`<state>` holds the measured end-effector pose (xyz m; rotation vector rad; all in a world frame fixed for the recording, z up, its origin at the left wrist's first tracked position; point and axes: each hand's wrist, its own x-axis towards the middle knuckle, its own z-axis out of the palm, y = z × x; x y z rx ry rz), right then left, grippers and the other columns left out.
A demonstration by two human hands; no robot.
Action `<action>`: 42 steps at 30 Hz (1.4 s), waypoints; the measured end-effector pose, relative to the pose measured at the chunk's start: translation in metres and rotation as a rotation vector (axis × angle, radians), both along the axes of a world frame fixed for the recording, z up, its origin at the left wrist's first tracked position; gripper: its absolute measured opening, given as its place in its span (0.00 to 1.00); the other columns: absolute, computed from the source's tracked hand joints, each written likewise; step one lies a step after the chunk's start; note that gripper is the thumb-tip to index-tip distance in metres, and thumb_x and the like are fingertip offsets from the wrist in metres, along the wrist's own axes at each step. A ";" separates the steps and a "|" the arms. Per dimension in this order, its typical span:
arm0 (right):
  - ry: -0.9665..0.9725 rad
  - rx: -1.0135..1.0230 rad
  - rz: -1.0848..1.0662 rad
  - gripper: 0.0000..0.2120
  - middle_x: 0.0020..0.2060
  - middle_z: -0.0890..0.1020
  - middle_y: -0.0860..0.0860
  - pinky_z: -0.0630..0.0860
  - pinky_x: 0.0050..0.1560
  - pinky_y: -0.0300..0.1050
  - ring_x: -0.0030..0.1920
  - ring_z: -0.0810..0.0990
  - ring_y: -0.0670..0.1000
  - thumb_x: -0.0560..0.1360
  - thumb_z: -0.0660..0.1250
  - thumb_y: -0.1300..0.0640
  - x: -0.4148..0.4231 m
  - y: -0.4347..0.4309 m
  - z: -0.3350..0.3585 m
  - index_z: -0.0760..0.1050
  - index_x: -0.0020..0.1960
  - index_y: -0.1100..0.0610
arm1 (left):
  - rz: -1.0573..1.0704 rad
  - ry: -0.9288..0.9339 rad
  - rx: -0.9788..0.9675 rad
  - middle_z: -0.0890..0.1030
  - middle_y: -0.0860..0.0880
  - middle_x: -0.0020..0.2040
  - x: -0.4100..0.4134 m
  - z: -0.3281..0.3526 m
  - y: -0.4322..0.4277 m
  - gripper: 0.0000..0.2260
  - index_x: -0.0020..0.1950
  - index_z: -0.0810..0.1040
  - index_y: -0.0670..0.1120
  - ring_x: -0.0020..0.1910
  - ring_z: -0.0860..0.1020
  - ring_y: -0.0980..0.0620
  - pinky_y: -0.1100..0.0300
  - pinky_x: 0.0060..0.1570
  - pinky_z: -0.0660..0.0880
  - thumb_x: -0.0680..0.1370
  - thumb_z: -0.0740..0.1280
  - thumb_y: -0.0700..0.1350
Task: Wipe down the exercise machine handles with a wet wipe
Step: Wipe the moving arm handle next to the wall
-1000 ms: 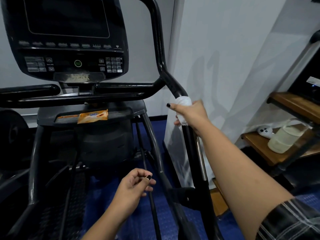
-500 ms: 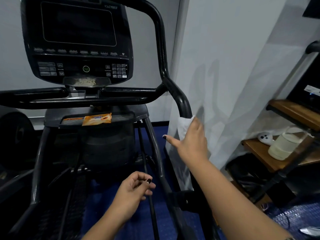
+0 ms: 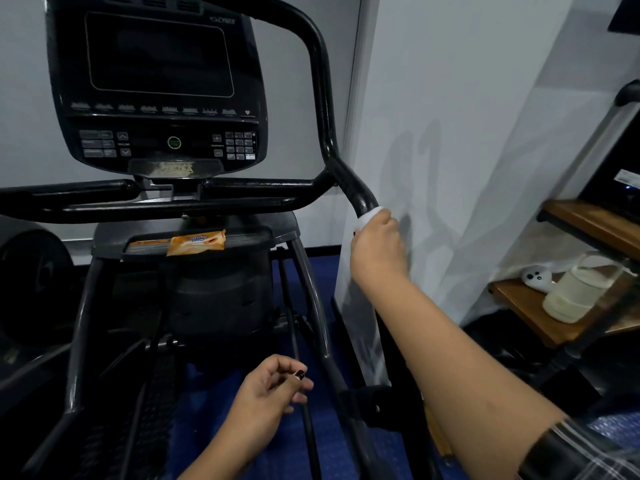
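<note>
The black exercise machine has a curved right handle [image 3: 325, 133] that rises beside the console [image 3: 156, 84]. My right hand [image 3: 377, 251] grips this handle low down, with a white wet wipe [image 3: 370, 215] wrapped round the bar under the fingers; only the wipe's top edge shows. A horizontal black handlebar [image 3: 173, 199] runs across under the console. My left hand [image 3: 273, 386] hangs low in front of the machine's frame, fingers loosely curled, holding nothing that I can see.
An orange snack packet [image 3: 195, 242] lies on the machine's tray. A white wall panel [image 3: 450, 133] stands close on the right of the handle. Wooden shelves [image 3: 530, 306] at right hold a pale jar [image 3: 578, 292] and a small white object [image 3: 536, 277]. Blue floor below.
My right hand slid down the handle with the wipe, loosened to flat fingers half a second ago, and now grips round the bar again. The view tilted up. The left hand stayed put.
</note>
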<state>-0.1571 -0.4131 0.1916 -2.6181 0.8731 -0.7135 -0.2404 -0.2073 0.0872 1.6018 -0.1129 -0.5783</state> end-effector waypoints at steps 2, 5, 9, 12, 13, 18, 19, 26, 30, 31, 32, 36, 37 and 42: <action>0.024 0.034 0.016 0.17 0.59 0.76 0.59 0.70 0.46 0.47 0.57 0.79 0.59 0.80 0.62 0.59 0.009 -0.006 0.009 0.63 0.65 0.63 | 0.013 0.009 0.002 0.85 0.45 0.42 0.002 -0.001 0.002 0.04 0.52 0.78 0.41 0.35 0.79 0.55 0.63 0.36 0.73 0.81 0.63 0.37; 0.036 0.178 0.058 0.16 0.53 0.78 0.57 0.68 0.43 0.45 0.53 0.78 0.59 0.77 0.66 0.60 0.019 -0.017 0.027 0.66 0.62 0.62 | 0.020 0.019 0.004 0.85 0.45 0.42 0.006 -0.005 0.005 0.05 0.52 0.78 0.41 0.35 0.79 0.54 0.61 0.38 0.72 0.81 0.63 0.36; 0.097 0.362 0.179 0.03 0.36 0.78 0.52 0.75 0.40 0.43 0.42 0.81 0.55 0.75 0.66 0.60 0.028 -0.027 0.052 0.73 0.45 0.58 | 0.019 0.017 0.011 0.85 0.45 0.42 0.008 -0.009 0.008 0.05 0.52 0.78 0.41 0.36 0.80 0.54 0.59 0.38 0.72 0.81 0.63 0.36; 0.025 0.699 0.308 0.19 0.39 0.80 0.55 0.82 0.46 0.51 0.38 0.82 0.55 0.72 0.72 0.48 0.030 -0.036 0.060 0.73 0.51 0.62 | 0.020 0.018 0.010 0.85 0.44 0.43 0.008 -0.010 0.008 0.05 0.52 0.78 0.41 0.36 0.80 0.54 0.60 0.38 0.72 0.81 0.62 0.36; 0.003 0.809 0.335 0.26 0.40 0.82 0.58 0.82 0.48 0.57 0.38 0.83 0.58 0.70 0.73 0.44 0.029 -0.039 0.060 0.73 0.54 0.65 | 0.021 0.019 0.009 0.85 0.44 0.43 0.007 -0.010 0.008 0.06 0.52 0.78 0.41 0.36 0.80 0.54 0.60 0.38 0.72 0.81 0.62 0.36; -0.099 0.973 0.369 0.32 0.31 0.79 0.60 0.81 0.47 0.58 0.30 0.79 0.58 0.71 0.71 0.42 0.021 -0.040 0.046 0.77 0.58 0.70 | 0.031 0.003 0.010 0.85 0.47 0.41 0.002 -0.008 0.010 0.06 0.52 0.78 0.42 0.36 0.80 0.54 0.58 0.41 0.73 0.81 0.62 0.36; -0.114 0.986 0.378 0.31 0.31 0.79 0.60 0.81 0.43 0.57 0.30 0.79 0.57 0.71 0.70 0.41 0.018 -0.040 0.044 0.78 0.56 0.70 | 0.039 -0.003 0.008 0.85 0.47 0.41 0.000 -0.007 0.011 0.06 0.52 0.78 0.42 0.36 0.80 0.55 0.58 0.41 0.72 0.81 0.62 0.36; -0.189 0.831 0.355 0.18 0.31 0.83 0.55 0.82 0.48 0.59 0.37 0.84 0.61 0.69 0.73 0.42 -0.008 -0.033 0.014 0.78 0.43 0.58 | 0.062 -0.027 0.007 0.85 0.48 0.41 -0.010 -0.003 0.011 0.06 0.51 0.78 0.43 0.36 0.81 0.55 0.59 0.40 0.73 0.81 0.63 0.36; -0.182 0.718 0.313 0.20 0.38 0.85 0.55 0.81 0.49 0.61 0.42 0.85 0.60 0.63 0.69 0.39 -0.012 -0.031 0.001 0.78 0.44 0.55 | 0.037 -0.053 0.001 0.85 0.47 0.41 -0.018 0.000 0.007 0.06 0.52 0.78 0.42 0.36 0.80 0.56 0.61 0.39 0.73 0.81 0.62 0.36; -0.181 0.697 0.297 0.19 0.39 0.85 0.55 0.82 0.49 0.59 0.42 0.85 0.59 0.64 0.69 0.41 -0.014 -0.029 0.001 0.78 0.45 0.56 | 0.033 -0.059 0.002 0.85 0.47 0.41 -0.019 0.001 0.007 0.06 0.52 0.78 0.42 0.36 0.80 0.56 0.61 0.39 0.74 0.81 0.62 0.36; -0.178 0.680 0.278 0.18 0.39 0.84 0.54 0.82 0.48 0.56 0.43 0.84 0.58 0.65 0.69 0.43 -0.016 -0.027 0.001 0.78 0.46 0.56 | 0.034 -0.065 0.002 0.85 0.47 0.41 -0.020 0.002 0.007 0.06 0.52 0.78 0.42 0.36 0.80 0.56 0.61 0.39 0.74 0.81 0.62 0.36; -0.129 0.553 0.187 0.18 0.42 0.81 0.52 0.75 0.40 0.46 0.43 0.81 0.56 0.69 0.67 0.46 -0.021 -0.018 0.001 0.74 0.53 0.58 | 0.051 -0.080 0.000 0.85 0.48 0.41 -0.015 0.006 0.010 0.05 0.52 0.78 0.43 0.36 0.81 0.56 0.59 0.41 0.73 0.81 0.63 0.36; -0.111 0.482 0.155 0.18 0.44 0.80 0.52 0.74 0.40 0.46 0.44 0.80 0.56 0.72 0.67 0.48 -0.022 -0.017 -0.001 0.72 0.55 0.58 | 0.056 -0.082 -0.001 0.85 0.48 0.41 -0.011 0.008 0.011 0.05 0.52 0.78 0.43 0.36 0.81 0.56 0.59 0.41 0.73 0.81 0.63 0.37; -0.021 0.117 0.028 0.20 0.54 0.78 0.56 0.72 0.44 0.50 0.53 0.79 0.59 0.77 0.66 0.53 -0.025 -0.004 -0.013 0.64 0.63 0.60 | 0.081 -0.077 -0.027 0.85 0.47 0.41 0.010 0.013 0.011 0.05 0.52 0.78 0.42 0.35 0.80 0.55 0.60 0.39 0.73 0.81 0.63 0.37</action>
